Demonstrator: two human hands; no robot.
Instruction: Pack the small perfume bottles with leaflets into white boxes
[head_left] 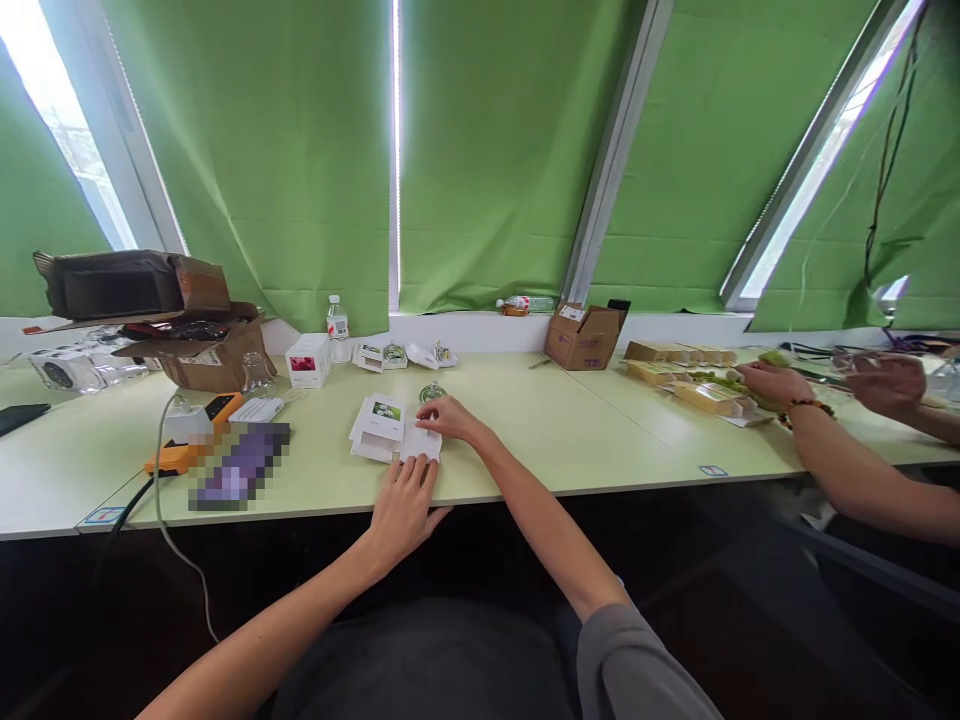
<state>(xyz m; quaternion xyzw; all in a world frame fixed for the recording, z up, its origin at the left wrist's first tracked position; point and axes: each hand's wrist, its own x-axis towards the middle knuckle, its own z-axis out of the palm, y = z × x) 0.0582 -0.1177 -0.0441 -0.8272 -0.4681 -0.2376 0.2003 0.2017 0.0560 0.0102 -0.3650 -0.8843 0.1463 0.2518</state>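
The small white carton (391, 434) lies opened out on the table (517, 430) in front of you, near the front edge; its panel bears a picture of white blossom among green leaves, with dark print beneath, too small to read. Beyond it to the left, a white box (308, 361) shows a pink-red picture over more unreadable lettering, and the plastic bottle (337, 325) beside it wears a red-and-white label. The cardboard box (583, 338) by the wall carries dark print and a pale label, neither legible. Your left hand (405, 500) rests palm down at the carton's near edge, fingers extended side by side, thumb stretched out to the right. Your right hand (444, 416) comes in from the right, forearm slanting across the table edge, fingers bent over the carton's right-hand flap; you cannot tell whether thumb and forefinger pinch it. Just behind that hand sits a round, green-patterned object (430, 392).
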